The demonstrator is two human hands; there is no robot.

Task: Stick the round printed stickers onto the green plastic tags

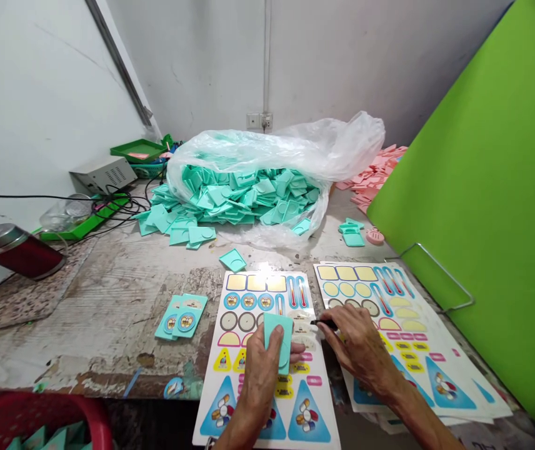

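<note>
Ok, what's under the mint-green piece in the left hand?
A printed sheet of coloured shapes lies under the mint-green piece held by the left hand. Circles and semicircles show around it; the shapes directly beneath are covered and cannot be seen.

No words, numbers or brands could be read; the small print on the printed sheets [247, 322] and the teal tags [182, 315] was too blurred to make out.

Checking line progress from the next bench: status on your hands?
Left hand holding teal plastic piece on printed sheet. Right hand pinching small black item. Second sheet alongside.
</note>
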